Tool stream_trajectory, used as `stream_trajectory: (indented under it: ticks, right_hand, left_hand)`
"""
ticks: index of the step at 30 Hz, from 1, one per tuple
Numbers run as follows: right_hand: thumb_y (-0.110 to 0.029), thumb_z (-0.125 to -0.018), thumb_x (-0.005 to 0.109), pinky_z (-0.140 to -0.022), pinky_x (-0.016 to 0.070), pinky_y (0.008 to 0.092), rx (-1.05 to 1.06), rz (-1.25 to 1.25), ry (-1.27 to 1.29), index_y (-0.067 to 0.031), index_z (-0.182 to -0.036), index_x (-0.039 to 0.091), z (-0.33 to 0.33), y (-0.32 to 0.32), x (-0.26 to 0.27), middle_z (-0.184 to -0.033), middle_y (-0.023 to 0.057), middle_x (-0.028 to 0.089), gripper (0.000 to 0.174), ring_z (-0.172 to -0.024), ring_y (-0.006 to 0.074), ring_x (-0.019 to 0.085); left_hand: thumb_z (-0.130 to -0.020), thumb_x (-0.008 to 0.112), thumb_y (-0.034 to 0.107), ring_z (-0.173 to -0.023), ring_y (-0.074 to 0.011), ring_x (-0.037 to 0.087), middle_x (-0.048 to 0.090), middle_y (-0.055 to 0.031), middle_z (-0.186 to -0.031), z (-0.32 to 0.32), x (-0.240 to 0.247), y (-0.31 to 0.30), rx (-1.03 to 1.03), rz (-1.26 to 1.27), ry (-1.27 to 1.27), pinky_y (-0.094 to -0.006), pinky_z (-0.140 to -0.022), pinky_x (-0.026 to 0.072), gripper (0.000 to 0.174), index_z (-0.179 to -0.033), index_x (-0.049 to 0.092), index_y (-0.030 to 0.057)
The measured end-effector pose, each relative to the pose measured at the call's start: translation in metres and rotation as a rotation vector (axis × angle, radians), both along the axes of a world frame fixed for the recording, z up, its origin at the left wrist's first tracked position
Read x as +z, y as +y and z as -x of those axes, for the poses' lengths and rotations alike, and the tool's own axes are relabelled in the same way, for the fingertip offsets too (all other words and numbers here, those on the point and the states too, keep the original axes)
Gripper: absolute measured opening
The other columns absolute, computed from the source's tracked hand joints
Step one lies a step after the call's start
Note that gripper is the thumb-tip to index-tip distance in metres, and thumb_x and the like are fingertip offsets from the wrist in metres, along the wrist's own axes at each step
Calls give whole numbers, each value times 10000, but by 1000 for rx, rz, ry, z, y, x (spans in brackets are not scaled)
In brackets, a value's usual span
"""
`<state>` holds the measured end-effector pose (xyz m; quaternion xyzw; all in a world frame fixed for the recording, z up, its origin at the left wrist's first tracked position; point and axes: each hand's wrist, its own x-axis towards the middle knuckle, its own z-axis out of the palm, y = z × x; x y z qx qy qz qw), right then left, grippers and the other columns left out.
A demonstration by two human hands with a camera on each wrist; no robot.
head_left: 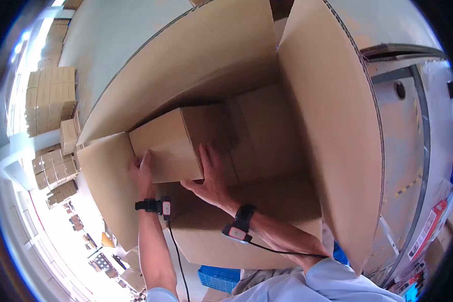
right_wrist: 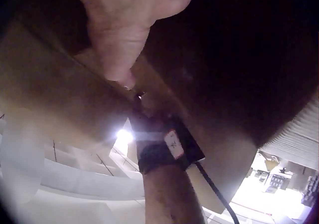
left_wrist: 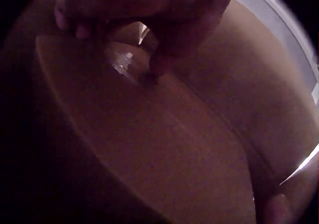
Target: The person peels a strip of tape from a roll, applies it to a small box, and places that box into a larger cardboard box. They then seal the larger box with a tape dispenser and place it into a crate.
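Stacked cartons (head_left: 50, 95) are seen at the left of the head view, beyond pale floor (head_left: 116, 50). A large carton (head_left: 332, 110) stands in front of the person, flaps up. A smaller brown box (head_left: 166, 143) is set inside it, at the left end, near the far wall. Its left end is gripped by the left hand (head_left: 144, 171), thumb on the upper face, fingers bent over the edge. The box's right side is touched by the right hand (head_left: 212, 178): fingers nearly straight, thumb spread wide, nothing clasped. Wrist cameras are strapped to both wrists.

Left wrist: dark frame. Box surface fills the middle; its edge is met by left-hand fingertips, thumb bent apart from them. Clear tape glints between.

Right wrist: right thumb is extended downward, other fingers cut off by the frame. Left wrist's black strap (right_wrist: 154, 159) is seen below, with a cable (right_wrist: 217, 191) trailing off.
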<state>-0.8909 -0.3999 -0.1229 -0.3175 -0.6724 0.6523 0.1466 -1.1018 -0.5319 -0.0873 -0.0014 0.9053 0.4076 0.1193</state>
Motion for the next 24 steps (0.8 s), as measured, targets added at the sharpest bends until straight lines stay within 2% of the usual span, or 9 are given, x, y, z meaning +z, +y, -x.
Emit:
stream_trajectory:
  ticks: [5, 7, 13, 14, 17, 18, 21, 22, 24]
  right_hand:
    - [-410, -770, 819, -1230, 188, 546, -107, 92, 52, 36, -1575, 220, -20, -27, 8, -1611, 294, 211, 1098, -1493, 453, 213]
    - [-399, -772, 818, -1230, 185, 546, -145, 152, 48, 38, -1572, 220, -28, -22, 7, -1609, 296, 211, 1090, -1492, 456, 211]
    - [-330, -776, 805, -1220, 180, 579, 5, -81, -13, 26, -1572, 228, -39, 12, 46, -1617, 277, 206, 1046, -1486, 482, 184]
    - [-313, -772, 802, -1201, 180, 625, 10, -63, 52, 20, -1565, 251, -42, 4, 61, -1618, 269, 207, 1022, -1473, 529, 158]
    - [-360, -765, 812, -1108, 163, 780, 93, -115, 133, -3, -1582, 232, -53, -7, 116, -1635, 256, 171, 1063, -1458, 578, 151]
    - [-362, -763, 809, -1008, 190, 857, 125, -111, 164, -11, -1581, 244, -58, -12, 132, -1642, 241, 159, 1054, -1460, 580, 138]
    - [-367, -732, 829, -1020, 192, 841, 362, -189, 101, -13, -1556, 306, -72, -17, 189, -1625, 252, 198, 1038, -1467, 558, 140]
    - [-385, -724, 829, -936, 204, 887, 373, -251, 140, -33, -1562, 306, -75, -25, 202, -1635, 221, 201, 1049, -1471, 530, 164]
    - [-399, -723, 825, -946, 203, 883, 431, -334, 191, -38, -1537, 363, -84, -40, 210, -1608, 213, 264, 1003, -1470, 527, 172]
  left_hand:
    - [-895, 740, 333, -974, -185, 556, 625, -66, -1027, 0, 14, -11, -56, 104, -5, -340, -863, 445, 393, -1071, 644, -5]
    - [-903, 734, 352, -989, -185, 554, 626, -77, -1049, 1, 13, -15, -25, 57, -72, -340, -889, 441, 425, -1098, 626, -9]
    - [-963, 662, 452, -1000, -200, 584, 634, -86, -1087, -50, 4, -6, 109, -190, -110, -354, -917, 465, 477, -1157, 603, 21]
    - [-975, 644, 469, -992, -205, 596, 636, -86, -1090, -71, 20, 3, 152, -233, -80, -360, -912, 475, 477, -1158, 603, 29]
    - [-977, 628, 497, -962, -215, 621, 641, -78, -1080, -120, 57, 13, 307, -535, -305, -376, -857, 499, 490, -1170, 622, 46]
    - [-977, 630, 497, -957, -212, 622, 643, -74, -1069, -133, 65, 8, 352, -616, -374, -373, -855, 499, 481, -1157, 626, 51]
    - [-974, 635, 496, -943, -204, 623, 651, -61, -1035, -162, 81, -12, 433, -783, -469, -366, -851, 500, 455, -1121, 638, 65]
    - [-974, 637, 496, -939, -201, 624, 653, -57, -1024, -167, 86, -18, 444, -807, -476, -363, -849, 500, 447, -1109, 642, 70]
    - [-972, 641, 495, -929, -195, 624, 659, -49, -1002, -176, 89, -23, 460, -830, -464, -358, -846, 501, 431, -1085, 651, 79]
